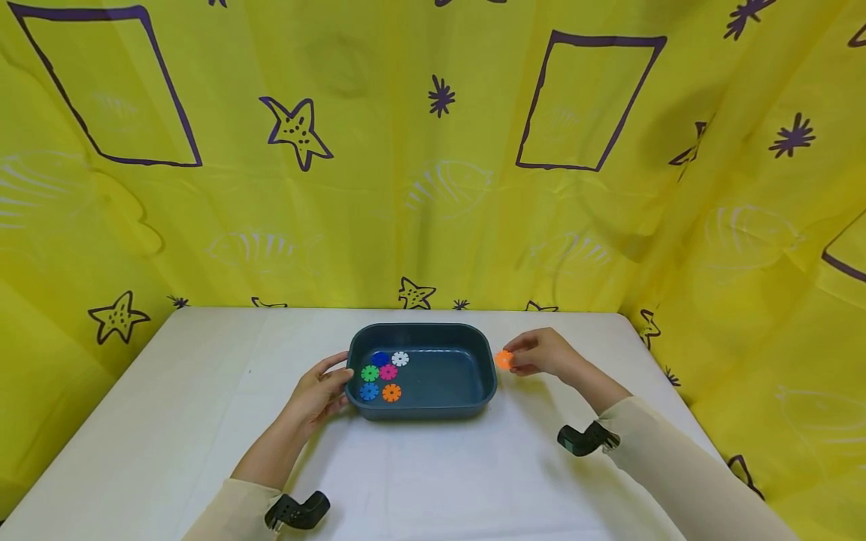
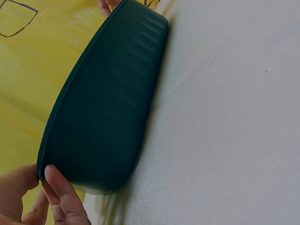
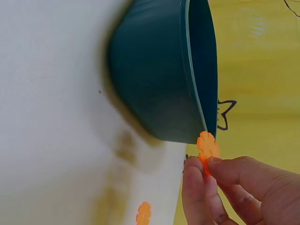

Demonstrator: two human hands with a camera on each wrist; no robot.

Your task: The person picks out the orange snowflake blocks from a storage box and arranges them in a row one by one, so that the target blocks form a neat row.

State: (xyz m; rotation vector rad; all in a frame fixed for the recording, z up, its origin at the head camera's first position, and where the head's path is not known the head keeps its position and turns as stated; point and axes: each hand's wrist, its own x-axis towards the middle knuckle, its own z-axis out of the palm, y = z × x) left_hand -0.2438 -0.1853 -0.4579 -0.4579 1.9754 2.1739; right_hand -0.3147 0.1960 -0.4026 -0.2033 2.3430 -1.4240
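Note:
A dark teal rectangular plastic basin (image 1: pixel 443 379) stands on the table. Its left end is gripped at the rim by my left hand (image 1: pixel 321 394), thumb on the edge and fingers along the outside wall. Inside, toward the left, lie several notched plastic discs, among them a green disc (image 1: pixel 370 373), a white disc (image 1: pixel 401 359) and an orange disc (image 1: pixel 392 393). Just off the basin's right rim, my right hand (image 1: pixel 541 353) pinches another orange notched disc (image 3: pixel 206 149) between thumb and fingers. Below that hand, the right wrist view shows a further orange disc (image 3: pixel 143 213) near its bottom edge.
A white cloth covers the table (image 1: pixel 433 481). Yellow curtains (image 1: pixel 379 210) with dark star and frame drawings hang behind it and at both sides. Each sleeved forearm carries a small black camera, the left camera (image 1: pixel 298 511) and the right camera (image 1: pixel 587 438).

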